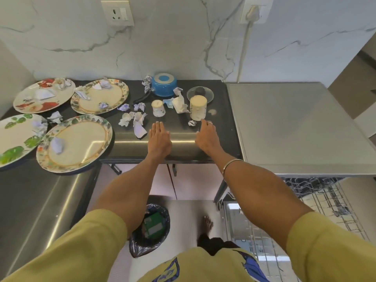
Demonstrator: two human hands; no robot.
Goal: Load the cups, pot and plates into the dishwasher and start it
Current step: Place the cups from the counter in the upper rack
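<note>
While both hands hovered flat and empty-fingered over the bench (219,137), left hand (159,138) and right hand (205,137), four plates (89,96) lay left, two upturned cups (198,107) stood ahead, and one blue pot (164,84) sat behind them.

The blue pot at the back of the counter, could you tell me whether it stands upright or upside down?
Upside down: the blue pot shows its flat base ring on top, and its black handle lies low on the counter.

A white marble-veined wall (183,37) (two sockets set in it) backs a dark counter (219,110) above pale floor (183,210).
</note>
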